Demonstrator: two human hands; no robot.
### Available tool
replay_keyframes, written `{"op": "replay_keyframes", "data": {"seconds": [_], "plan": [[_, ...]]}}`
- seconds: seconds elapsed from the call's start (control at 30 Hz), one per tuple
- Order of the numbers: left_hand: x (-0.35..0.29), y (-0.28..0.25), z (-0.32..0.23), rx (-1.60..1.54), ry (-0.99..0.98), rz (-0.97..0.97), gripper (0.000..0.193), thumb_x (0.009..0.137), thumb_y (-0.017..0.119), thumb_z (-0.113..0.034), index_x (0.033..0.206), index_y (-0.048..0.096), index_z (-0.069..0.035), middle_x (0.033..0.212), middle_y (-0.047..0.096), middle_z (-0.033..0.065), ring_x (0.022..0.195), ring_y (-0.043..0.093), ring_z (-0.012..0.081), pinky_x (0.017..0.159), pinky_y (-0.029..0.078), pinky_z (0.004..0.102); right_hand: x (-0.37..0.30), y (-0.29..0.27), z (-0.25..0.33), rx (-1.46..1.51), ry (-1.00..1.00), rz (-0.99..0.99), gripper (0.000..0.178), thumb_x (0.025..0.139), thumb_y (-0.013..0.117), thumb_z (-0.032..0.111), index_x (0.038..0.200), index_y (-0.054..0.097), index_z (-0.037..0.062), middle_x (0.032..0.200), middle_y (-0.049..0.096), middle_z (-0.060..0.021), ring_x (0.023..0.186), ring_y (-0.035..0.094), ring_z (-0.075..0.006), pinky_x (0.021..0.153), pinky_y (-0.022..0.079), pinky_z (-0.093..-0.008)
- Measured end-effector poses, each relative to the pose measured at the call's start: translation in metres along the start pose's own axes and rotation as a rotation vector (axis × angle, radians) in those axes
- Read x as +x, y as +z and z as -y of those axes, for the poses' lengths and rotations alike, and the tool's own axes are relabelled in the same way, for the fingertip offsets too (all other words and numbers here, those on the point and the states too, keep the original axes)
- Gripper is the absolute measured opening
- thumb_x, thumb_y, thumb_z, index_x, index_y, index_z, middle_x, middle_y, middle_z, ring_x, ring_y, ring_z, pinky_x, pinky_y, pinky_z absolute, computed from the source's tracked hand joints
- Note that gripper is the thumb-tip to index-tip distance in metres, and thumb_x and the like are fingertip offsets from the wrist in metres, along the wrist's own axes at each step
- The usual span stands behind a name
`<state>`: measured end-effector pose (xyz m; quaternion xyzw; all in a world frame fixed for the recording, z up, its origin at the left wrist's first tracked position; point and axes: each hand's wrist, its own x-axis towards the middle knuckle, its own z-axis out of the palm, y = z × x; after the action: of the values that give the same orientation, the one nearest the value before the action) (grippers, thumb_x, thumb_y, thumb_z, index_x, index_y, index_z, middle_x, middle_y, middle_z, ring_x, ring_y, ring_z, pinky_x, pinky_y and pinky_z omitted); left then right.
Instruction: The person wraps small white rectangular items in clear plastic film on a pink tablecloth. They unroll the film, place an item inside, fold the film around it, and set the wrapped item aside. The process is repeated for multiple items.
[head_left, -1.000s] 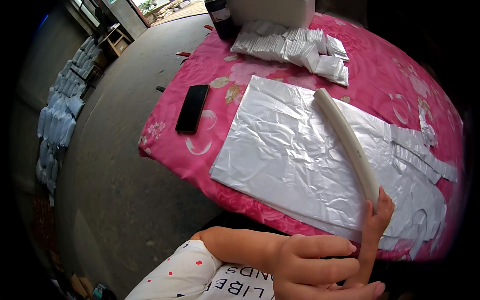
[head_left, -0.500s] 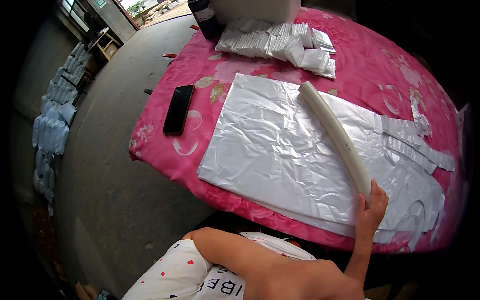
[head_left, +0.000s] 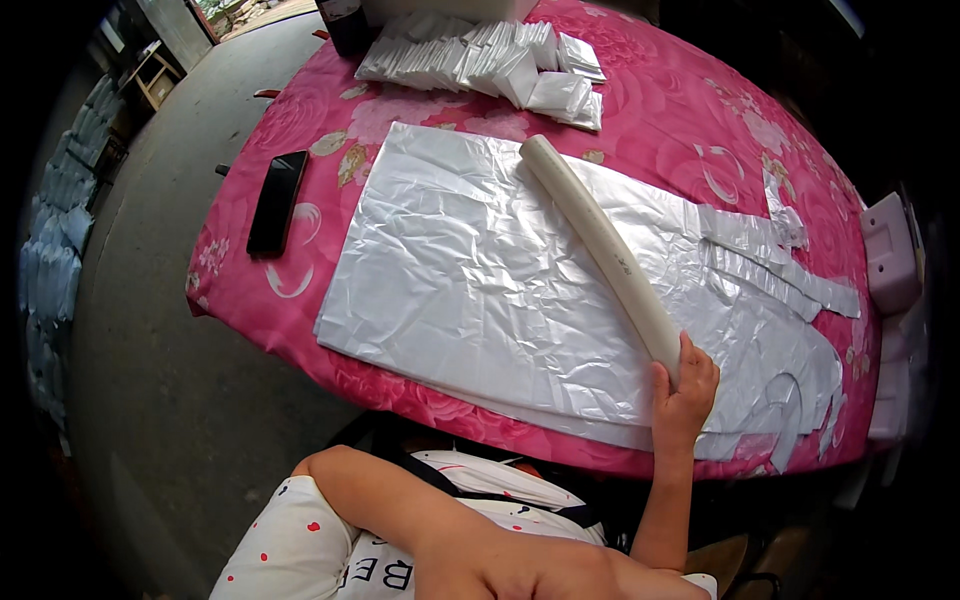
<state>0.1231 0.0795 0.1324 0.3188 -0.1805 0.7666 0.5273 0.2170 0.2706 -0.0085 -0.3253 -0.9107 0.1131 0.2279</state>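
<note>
My right hand (head_left: 686, 392) is closed round the near end of a pale plastic pipe (head_left: 603, 255), thumb on its left side and fingers on its right. The pipe lies slantwise across a flat stack of white plastic carrier bags (head_left: 450, 260), its far end near their back edge. The bags are creased and shiny, with their handle strips (head_left: 770, 265) spread to the right. From the left, my bare left arm (head_left: 400, 500) crosses in front of my body at the lower edge; its hand does not show.
Small folded plastic packets (head_left: 480, 60) stand in a row at the back, by a dark bottle (head_left: 343, 25) and a white box (head_left: 450, 8). A black phone (head_left: 277, 204) rests on the pink flowered tablecloth (head_left: 235, 270). Bagged bundles (head_left: 52, 260) are piled far left; a pinkish-white plastic object (head_left: 890, 255) is at right.
The view has shifted, so everything sits farther left and a little higher. My right hand keeps its grip, and the pipe has not visibly moved on the bags.
</note>
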Motion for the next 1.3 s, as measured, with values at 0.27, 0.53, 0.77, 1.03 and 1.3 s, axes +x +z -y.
{"op": "replay_keyframes", "data": {"seconds": [0.27, 0.53, 0.77, 1.03, 1.3], "plan": [[0.002, -0.005, -0.003, -0.010, -0.094, 0.027, 0.028, 0.071, 0.043, 0.003, 0.086, 0.067, 0.002, 0.088, 0.048, 0.0112, 0.076, 0.048, 0.0212, 0.065, 0.038, 0.0287, 0.001, 0.001, 0.001, -0.017, -0.050, -0.042, 0.053, 0.074, 0.069, 0.013, 0.125, 0.053, 0.0068, 0.102, 0.054, -0.0116, 0.095, 0.049, -0.0307, 0.084, 0.042, -0.0396], [0.007, -0.005, -0.013, 0.027, -0.191, 0.013, 0.021, 0.073, 0.046, 0.001, 0.080, 0.066, 0.001, 0.087, 0.049, 0.0105, 0.075, 0.049, 0.0204, 0.065, 0.039, 0.0276, 0.002, 0.001, 0.001, -0.021, -0.055, -0.041, 0.052, 0.075, 0.068, 0.013, 0.125, 0.053, 0.0067, 0.103, 0.054, -0.0116, 0.095, 0.049, -0.0308, 0.084, 0.042, -0.0397], [0.006, -0.010, -0.006, 0.068, -0.123, 0.016, 0.018, 0.075, 0.047, 0.001, 0.075, 0.065, -0.001, 0.085, 0.049, 0.0089, 0.075, 0.049, 0.0180, 0.066, 0.038, 0.0263, 0.000, 0.003, -0.001, -0.026, -0.075, -0.053, 0.051, 0.075, 0.068, 0.012, 0.124, 0.053, 0.0068, 0.104, 0.054, -0.0114, 0.095, 0.049, -0.0302, 0.084, 0.042, -0.0391], [-0.003, -0.020, -0.030, 0.080, -0.210, -0.548, 0.017, 0.087, 0.051, -0.023, 0.093, 0.064, -0.012, 0.087, 0.043, 0.0005, 0.076, 0.041, 0.0125, 0.072, 0.034, 0.0274, 0.002, 0.003, 0.002, -0.001, -0.047, -0.052, 0.052, 0.073, 0.071, 0.013, 0.123, 0.055, 0.0068, 0.102, 0.055, -0.0102, 0.092, 0.050, -0.0287, 0.082, 0.043, -0.0381], [-0.005, -0.030, -0.024, 0.301, -0.254, -0.642, 0.026, 0.094, 0.044, -0.023, 0.108, 0.064, -0.012, 0.085, 0.039, -0.0023, 0.075, 0.038, 0.0103, 0.073, 0.034, 0.0270, -0.017, -0.024, 0.012, -0.151, 0.101, 0.094, 0.050, 0.077, 0.068, 0.025, 0.121, 0.055, 0.0044, 0.093, 0.057, -0.0101, 0.085, 0.055, -0.0282, 0.070, 0.047, -0.0387]]}}
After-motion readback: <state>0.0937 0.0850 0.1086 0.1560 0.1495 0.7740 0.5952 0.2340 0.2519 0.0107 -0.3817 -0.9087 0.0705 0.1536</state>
